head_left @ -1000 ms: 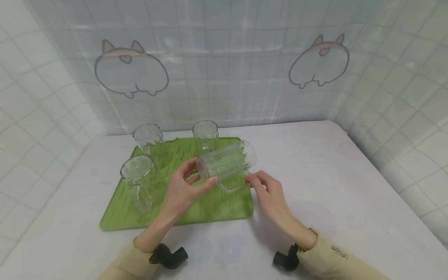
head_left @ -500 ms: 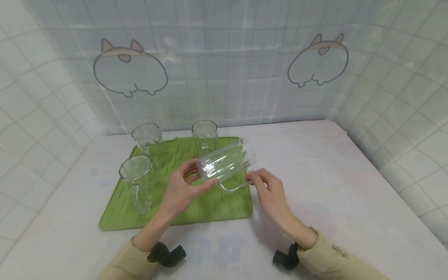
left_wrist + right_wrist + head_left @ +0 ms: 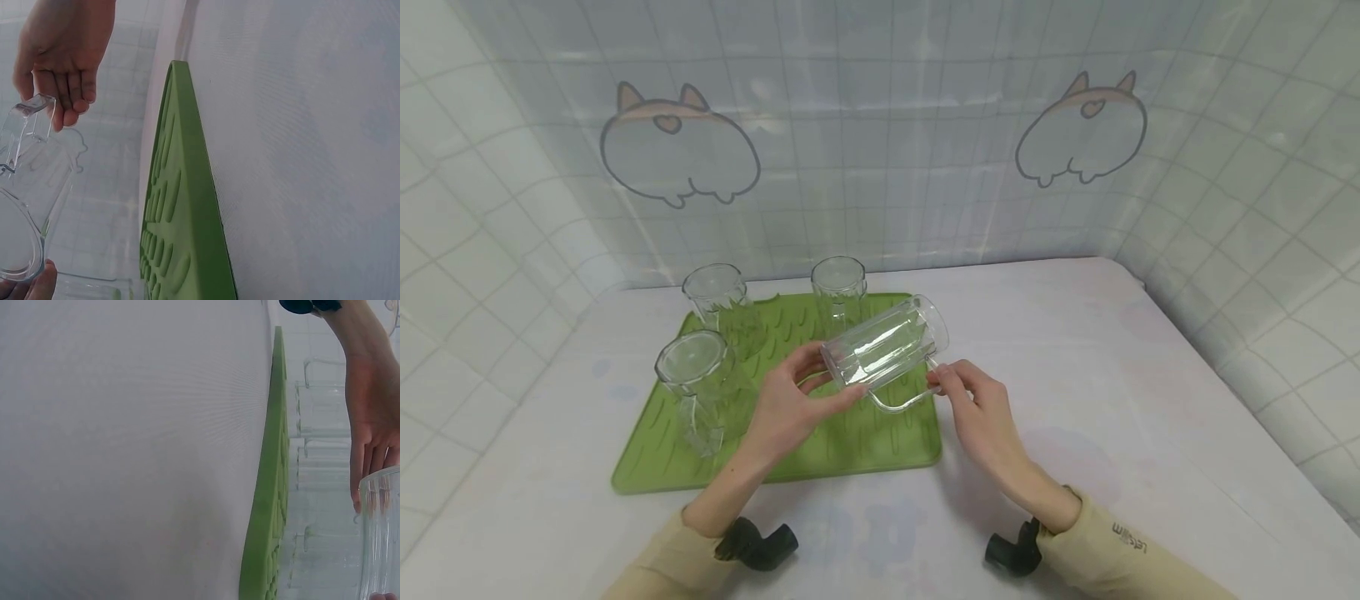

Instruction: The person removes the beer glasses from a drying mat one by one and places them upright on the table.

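glass mug (image 3: 887, 343) slants from left hand (image 3: 793, 402), which grips its base (image 3: 841, 367); right hand (image 3: 979, 410) pinches its handle (image 3: 895, 409)

The held mug (image 3: 887, 346) is made of colourless glass, streaked with white glare, and the other mugs (image 3: 694, 362) are equally clear. The mat (image 3: 850, 450) is coloured leaf green and patterned with raised oblong ridges. The whitish counter (image 3: 1150, 417) is faintly blotched with pink and blue. The pale blue-grey far wall (image 3: 880, 167) is ruled in a darker grid, its left animal drawing (image 3: 681, 158) and right animal drawing (image 3: 1081, 137) outlined in grey and tinted peach. Dark lettering is printed on the beige right sleeve (image 3: 1120, 550).
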Motion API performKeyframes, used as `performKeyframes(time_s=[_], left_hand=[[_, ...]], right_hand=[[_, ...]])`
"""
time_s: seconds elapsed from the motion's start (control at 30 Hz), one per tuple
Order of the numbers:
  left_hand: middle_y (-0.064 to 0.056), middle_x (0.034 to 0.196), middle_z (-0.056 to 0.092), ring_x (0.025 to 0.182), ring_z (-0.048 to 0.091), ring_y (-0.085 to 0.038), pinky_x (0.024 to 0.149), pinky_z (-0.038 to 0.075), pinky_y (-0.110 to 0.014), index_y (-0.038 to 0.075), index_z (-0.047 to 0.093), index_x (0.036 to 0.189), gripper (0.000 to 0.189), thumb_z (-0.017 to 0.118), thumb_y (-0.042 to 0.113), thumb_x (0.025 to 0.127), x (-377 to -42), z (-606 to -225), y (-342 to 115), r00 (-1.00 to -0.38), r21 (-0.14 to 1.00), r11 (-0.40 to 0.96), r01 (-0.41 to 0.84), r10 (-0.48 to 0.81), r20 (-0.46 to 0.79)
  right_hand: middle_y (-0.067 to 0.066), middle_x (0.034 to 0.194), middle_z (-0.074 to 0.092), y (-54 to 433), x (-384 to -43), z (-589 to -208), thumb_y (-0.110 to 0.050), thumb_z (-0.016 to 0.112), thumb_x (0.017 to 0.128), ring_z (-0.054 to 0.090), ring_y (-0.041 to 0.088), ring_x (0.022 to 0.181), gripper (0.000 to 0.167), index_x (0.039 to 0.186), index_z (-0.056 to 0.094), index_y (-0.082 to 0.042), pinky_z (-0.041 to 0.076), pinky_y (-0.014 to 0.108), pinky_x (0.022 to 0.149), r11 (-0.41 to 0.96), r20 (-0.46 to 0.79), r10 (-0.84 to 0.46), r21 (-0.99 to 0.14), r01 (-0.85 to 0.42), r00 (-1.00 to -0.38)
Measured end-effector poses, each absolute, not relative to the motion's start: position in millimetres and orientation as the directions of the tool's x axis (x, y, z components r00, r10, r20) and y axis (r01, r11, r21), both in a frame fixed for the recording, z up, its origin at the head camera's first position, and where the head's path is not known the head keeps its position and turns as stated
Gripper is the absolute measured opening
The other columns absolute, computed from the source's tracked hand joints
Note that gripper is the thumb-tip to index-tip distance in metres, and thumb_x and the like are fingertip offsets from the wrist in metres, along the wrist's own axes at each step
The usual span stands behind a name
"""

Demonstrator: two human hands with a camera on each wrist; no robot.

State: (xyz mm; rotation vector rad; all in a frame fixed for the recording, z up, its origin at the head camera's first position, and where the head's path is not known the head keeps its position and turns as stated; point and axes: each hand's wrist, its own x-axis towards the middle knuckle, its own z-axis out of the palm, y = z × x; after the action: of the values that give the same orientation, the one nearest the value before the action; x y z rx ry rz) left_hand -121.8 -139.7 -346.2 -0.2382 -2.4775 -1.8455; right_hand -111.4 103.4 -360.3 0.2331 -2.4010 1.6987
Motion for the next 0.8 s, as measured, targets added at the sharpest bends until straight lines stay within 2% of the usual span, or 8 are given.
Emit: performKeyframes(time_s=[0.4,0.5,0.67,0.8], left_hand=[[-0.015,0.129,0.062,0.119,0.063,-0.031,0.101,0.055,-0.037,0.006,0.054,0.134,0.066,0.086,0.017,0.078,-123.0,-349.0,-140.7,-0.99,0.955,0.274,0.111,0.116,0.081],[-0.016,0.13,0.062,0.12,0.063,-0.032,0.102,0.055,-0.039,0.006,0.054,0.135,0.067,0.086,0.017,0.078,-123.1,-349.2,-140.4,-0.99,0.955,0.279,0.1,0.122,0.068],[-0.016,0.132,0.061,0.121,0.062,-0.034,0.103,0.053,-0.043,0.006,0.053,0.136,0.068,0.087,0.02,0.078,-123.6,-350.0,-140.5,-0.99,0.955,0.285,0.088,0.135,0.051],[-0.015,0.131,0.061,0.121,0.062,-0.034,0.102,0.054,-0.043,0.007,0.053,0.137,0.071,0.087,0.025,0.078,-123.2,-351.6,-140.7,-0.99,0.945,0.318,0.075,0.135,0.034]], right_hand=[[0.006,0.097,0.074,105.6,-112.1,-357.1,-0.021,0.045,0.106,0.064,0.019,0.093,0.033,0.099,0.074,-0.007,0.054,0.038,0.091,0.307,0.231,-0.005,-0.925,-0.222,-0.973],[0.007,0.097,0.074,106.0,-112.3,-356.3,-0.02,0.045,0.106,0.065,0.018,0.093,0.032,0.099,0.074,-0.007,0.054,0.039,0.092,0.302,0.233,-0.005,-0.927,-0.224,-0.972],[0.012,0.096,0.074,106.2,-112.6,-354.2,-0.017,0.045,0.106,0.065,0.019,0.093,0.032,0.1,0.074,-0.006,0.055,0.047,0.094,0.274,0.238,-0.008,-0.934,-0.231,-0.971],[0.01,0.095,0.073,107.2,-112.5,-353.1,-0.017,0.045,0.106,0.065,0.019,0.094,0.032,0.102,0.073,-0.003,0.055,0.047,0.094,0.255,0.233,-0.012,-0.94,-0.229,-0.972]])
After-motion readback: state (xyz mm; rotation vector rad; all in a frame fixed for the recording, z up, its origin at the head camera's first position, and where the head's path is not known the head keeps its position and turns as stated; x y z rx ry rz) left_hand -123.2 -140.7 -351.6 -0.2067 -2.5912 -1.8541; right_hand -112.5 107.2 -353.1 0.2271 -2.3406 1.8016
